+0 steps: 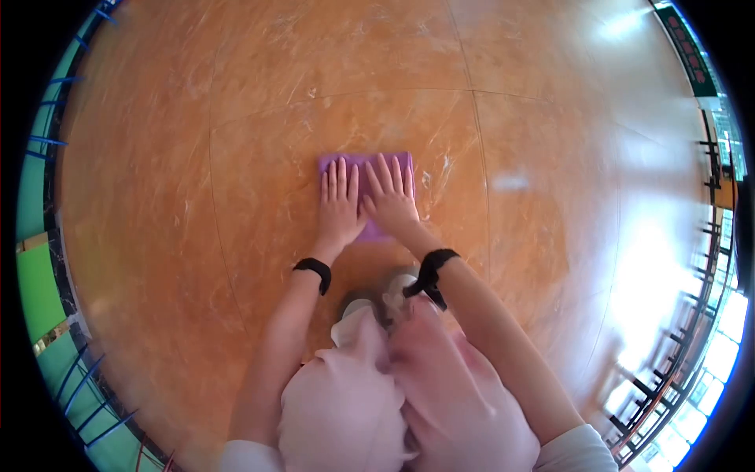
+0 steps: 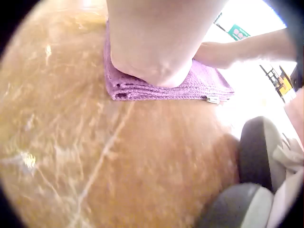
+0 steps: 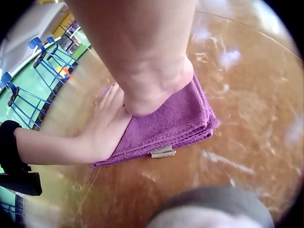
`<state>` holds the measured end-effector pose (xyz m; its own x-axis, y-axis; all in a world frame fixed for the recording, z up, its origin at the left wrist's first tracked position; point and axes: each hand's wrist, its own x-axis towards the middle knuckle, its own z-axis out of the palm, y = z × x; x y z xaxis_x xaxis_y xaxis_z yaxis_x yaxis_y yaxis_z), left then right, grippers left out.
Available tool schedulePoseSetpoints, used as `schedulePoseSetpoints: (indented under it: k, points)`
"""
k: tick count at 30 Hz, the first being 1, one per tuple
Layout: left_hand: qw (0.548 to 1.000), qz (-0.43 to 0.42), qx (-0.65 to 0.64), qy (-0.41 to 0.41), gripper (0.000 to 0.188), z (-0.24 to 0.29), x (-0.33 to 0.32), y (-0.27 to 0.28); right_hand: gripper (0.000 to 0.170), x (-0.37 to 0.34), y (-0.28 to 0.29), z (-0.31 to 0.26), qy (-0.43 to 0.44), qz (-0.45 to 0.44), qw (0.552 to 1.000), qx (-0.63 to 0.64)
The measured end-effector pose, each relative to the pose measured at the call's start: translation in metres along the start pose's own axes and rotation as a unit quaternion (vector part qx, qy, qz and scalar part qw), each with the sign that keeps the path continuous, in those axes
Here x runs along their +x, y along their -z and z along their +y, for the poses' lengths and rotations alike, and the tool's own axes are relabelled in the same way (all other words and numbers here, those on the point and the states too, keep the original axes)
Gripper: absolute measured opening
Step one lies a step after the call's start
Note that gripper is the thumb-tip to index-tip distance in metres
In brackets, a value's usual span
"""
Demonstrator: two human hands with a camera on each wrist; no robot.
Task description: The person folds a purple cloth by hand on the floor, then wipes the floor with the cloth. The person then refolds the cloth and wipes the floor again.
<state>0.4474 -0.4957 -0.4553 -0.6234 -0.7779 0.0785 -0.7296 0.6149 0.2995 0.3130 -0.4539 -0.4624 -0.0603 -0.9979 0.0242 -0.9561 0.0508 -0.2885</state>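
Observation:
A purple towel point(image 1: 377, 229), folded into several layers, lies flat on the brown floor. My left hand point(image 1: 340, 211) rests palm down on its left half, fingers straight and pointing away from me. On the right half my right hand point(image 1: 393, 203) presses down in the same way, fingers slightly spread. The two thumbs come close together near the towel's middle. In the right wrist view the towel's stacked edges point(image 3: 190, 137) and a small pale label point(image 3: 163, 152) show on the near side. The palms' undersides are hidden against the cloth.
Shoes point(image 2: 259, 152) of the crouching person are just behind the towel, below the knees. Marbled brown floor point(image 1: 338, 118) with thin seams spreads all around. Blue-legged stools point(image 3: 45, 61) stand along a green wall to the left. Dark railings and bright windows point(image 1: 708, 385) line the right.

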Motion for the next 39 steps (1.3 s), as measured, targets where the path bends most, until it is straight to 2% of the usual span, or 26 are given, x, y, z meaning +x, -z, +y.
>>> schedulePoseSetpoints:
  k: [3,6,8,10,11,12,14,15,16,18,19,20,22,23,27,29,31,33,35,38,39]
  points:
    - [0.998,0.019,0.055,0.016,0.070,-0.023,0.020,0.003,0.067,0.038,-0.004,-0.002,0.033,-0.014,0.999,0.000]
    - [0.998,0.040,0.050,0.017,0.071,-0.036,0.028,0.002,0.067,0.057,-0.004,-0.005,0.053,-0.021,0.998,0.017]
    - [0.998,0.024,0.057,0.026,0.072,-0.041,0.028,0.000,0.067,0.062,0.000,-0.006,0.063,-0.029,0.997,0.016]
    - [0.999,-0.021,0.037,0.030,0.073,-0.045,0.029,0.000,0.068,0.067,0.007,-0.008,0.036,-0.127,0.991,-0.017]
    - [0.996,-0.073,0.037,0.043,0.076,-0.044,0.032,0.007,0.068,0.068,0.008,-0.006,0.037,-0.151,0.988,-0.005]
    - [0.996,-0.067,0.037,0.050,0.076,-0.044,0.034,0.013,0.068,0.069,0.009,-0.005,0.046,-0.151,0.987,-0.008]
    - [0.972,-0.219,-0.001,0.081,0.085,-0.047,0.040,0.024,0.071,0.069,0.011,-0.004,0.043,-0.156,0.986,0.028]
    - [0.960,-0.263,-0.034,0.086,0.108,-0.051,0.045,0.028,0.077,0.070,0.011,-0.003,0.050,-0.154,0.986,0.042]
    - [0.962,-0.258,-0.032,0.086,0.108,-0.052,0.048,0.031,0.077,0.071,0.011,-0.001,0.053,-0.151,0.986,0.040]
    - [0.939,-0.336,0.017,0.065,0.128,-0.050,0.051,0.033,0.085,0.066,0.016,0.000,0.072,-0.131,0.988,0.049]
    - [0.948,-0.312,0.000,0.054,0.136,-0.053,0.048,0.024,0.090,0.062,0.018,0.002,0.089,-0.105,0.989,0.044]
    - [0.949,-0.311,-0.004,0.051,0.136,-0.053,0.048,0.025,0.090,0.056,0.020,0.004,0.087,-0.106,0.990,0.040]
    - [0.948,-0.316,-0.016,0.042,0.135,-0.051,0.048,0.030,0.092,0.041,0.023,0.009,0.183,-0.104,0.978,0.001]
    - [0.950,-0.308,-0.026,0.032,0.138,-0.053,0.047,0.030,0.097,0.035,0.030,0.012,0.174,-0.162,0.971,0.011]
    - [0.952,-0.303,-0.030,0.030,0.140,-0.055,0.047,0.024,0.096,0.042,0.047,0.014,0.187,-0.177,0.966,0.016]
    - [0.953,-0.301,-0.039,0.015,0.140,-0.058,0.053,0.022,0.102,0.046,0.054,0.012,0.170,-0.257,0.951,-0.020]
    - [0.961,-0.273,-0.044,-0.015,0.139,-0.063,0.054,0.026,0.105,0.046,0.051,0.013,0.179,-0.237,0.954,-0.037]
    - [0.956,-0.291,-0.032,-0.013,0.139,-0.063,0.057,0.030,0.115,0.047,0.050,0.014,0.194,-0.211,0.956,-0.064]
    - [0.953,-0.303,-0.022,-0.007,0.139,-0.062,0.064,0.032,0.114,0.049,0.048,0.014,0.183,-0.217,0.957,-0.063]
    - [0.960,-0.277,-0.027,-0.002,0.135,-0.062,0.052,0.033,0.115,0.046,0.044,0.014,0.173,-0.226,0.958,-0.043]
    - [0.971,-0.239,-0.021,-0.011,0.132,-0.060,0.049,0.034,0.116,0.047,0.043,0.014,0.170,-0.219,0.960,-0.030]
